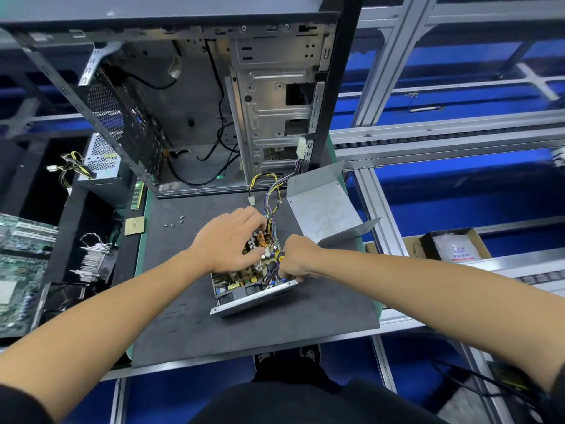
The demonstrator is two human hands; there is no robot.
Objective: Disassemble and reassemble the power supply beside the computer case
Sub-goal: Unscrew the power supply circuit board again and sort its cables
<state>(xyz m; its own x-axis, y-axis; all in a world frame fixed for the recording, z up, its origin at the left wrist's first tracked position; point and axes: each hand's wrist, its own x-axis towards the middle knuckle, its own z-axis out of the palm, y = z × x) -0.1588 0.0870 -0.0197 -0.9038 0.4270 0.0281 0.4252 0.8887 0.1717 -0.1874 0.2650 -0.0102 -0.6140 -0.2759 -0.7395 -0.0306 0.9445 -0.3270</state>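
The opened power supply (244, 296) lies on the dark mat (244, 332), its circuit board with coils and capacitors exposed inside the metal tray. Its grey metal cover (324, 206) lies off to the right, open side up. My left hand (226, 240) rests on the board's far part with its fingers curled down among the components. My right hand (295, 258) grips a black and yellow screwdriver handle (278, 255) over the board's right edge. A bundle of coloured cables (272, 194) runs from the board toward the computer case (195, 102).
The open computer case stands behind the mat. A few loose screws (175, 222) and a CPU chip (134, 225) lie at the mat's left. A motherboard (18, 270), heatsink (91, 258) and second power supply (101, 157) sit left. Cardboard boxes (452, 244) are on the right.
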